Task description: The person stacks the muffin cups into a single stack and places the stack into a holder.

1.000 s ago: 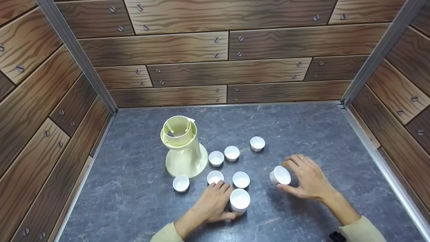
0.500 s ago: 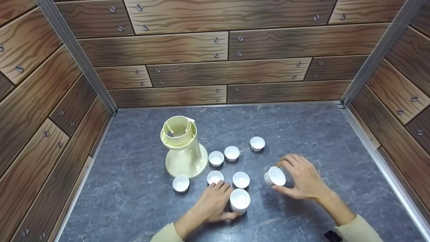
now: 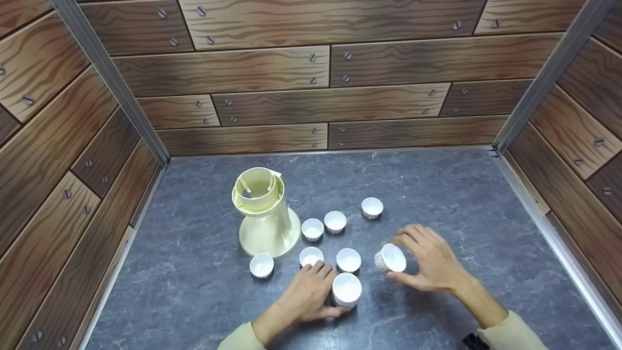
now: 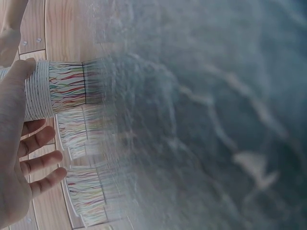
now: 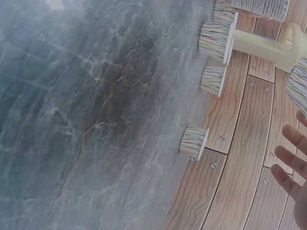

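In the head view my left hand [image 3: 307, 295] holds a stack of white paper baking cups [image 3: 347, 290] upright on the table, with the thumb at its near side. The left wrist view shows the packed rims of that stack [image 4: 41, 98] and a coloured streak pattern on its lowest cup. My right hand [image 3: 432, 262] pinches one baking cup [image 3: 392, 258] between thumb and fingers, to the right of the stack, its mouth tilted toward the palm. Only part of that held cup [image 5: 298, 86] shows at the right wrist view's edge.
A pale yellow plastic stand [image 3: 269, 236] with a flared base and an open ring top is at the left. Single baking cups stand around it, one at its front [image 3: 262, 265], others to its right [image 3: 312, 229]. Wood-patterned walls [image 3: 272, 107] enclose the dark table.
My right hand has moved left with its baking cup, closer to the stack. The left hand and the stack have stayed put.
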A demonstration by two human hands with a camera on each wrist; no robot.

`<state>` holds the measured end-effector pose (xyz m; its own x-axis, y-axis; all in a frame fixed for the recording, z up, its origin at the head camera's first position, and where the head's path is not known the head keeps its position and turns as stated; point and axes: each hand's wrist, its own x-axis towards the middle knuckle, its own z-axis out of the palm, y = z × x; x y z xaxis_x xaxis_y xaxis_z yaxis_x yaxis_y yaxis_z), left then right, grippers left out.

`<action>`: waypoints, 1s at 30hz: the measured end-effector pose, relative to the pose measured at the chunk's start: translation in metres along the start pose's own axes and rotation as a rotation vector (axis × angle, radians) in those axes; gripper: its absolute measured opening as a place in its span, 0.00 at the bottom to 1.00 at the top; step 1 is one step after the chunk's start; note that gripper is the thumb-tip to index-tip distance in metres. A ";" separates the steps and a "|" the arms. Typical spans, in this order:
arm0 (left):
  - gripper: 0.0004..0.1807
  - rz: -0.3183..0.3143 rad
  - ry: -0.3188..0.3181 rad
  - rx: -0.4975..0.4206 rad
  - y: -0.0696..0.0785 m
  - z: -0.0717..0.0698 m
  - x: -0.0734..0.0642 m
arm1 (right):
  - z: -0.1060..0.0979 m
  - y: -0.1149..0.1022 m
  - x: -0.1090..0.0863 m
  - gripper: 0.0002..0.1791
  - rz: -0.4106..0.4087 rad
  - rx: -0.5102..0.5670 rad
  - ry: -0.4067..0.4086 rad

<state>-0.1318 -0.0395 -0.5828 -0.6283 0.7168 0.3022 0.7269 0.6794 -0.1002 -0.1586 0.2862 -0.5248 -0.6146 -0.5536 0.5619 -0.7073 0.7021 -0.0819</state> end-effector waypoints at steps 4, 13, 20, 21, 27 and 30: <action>0.39 0.000 -0.001 0.003 0.000 0.000 0.000 | -0.001 -0.001 0.002 0.34 -0.001 0.014 0.013; 0.39 0.004 -0.011 -0.003 0.000 0.000 0.000 | -0.002 -0.008 0.007 0.34 -0.003 0.048 0.015; 0.39 -0.007 -0.021 -0.018 -0.001 -0.002 0.001 | 0.004 -0.019 0.010 0.33 -0.024 0.076 0.034; 0.39 -0.008 -0.021 -0.019 -0.001 -0.001 0.001 | 0.005 -0.020 0.010 0.33 -0.027 0.079 0.036; 0.39 0.001 -0.008 -0.011 0.000 0.000 0.001 | 0.007 -0.027 0.012 0.32 -0.044 0.102 0.040; 0.38 0.007 0.009 0.001 0.000 0.000 0.000 | 0.008 -0.031 0.013 0.32 -0.052 0.113 0.042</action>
<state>-0.1321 -0.0395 -0.5822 -0.6206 0.7202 0.3100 0.7310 0.6744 -0.1035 -0.1478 0.2540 -0.5217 -0.5624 -0.5676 0.6013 -0.7743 0.6167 -0.1421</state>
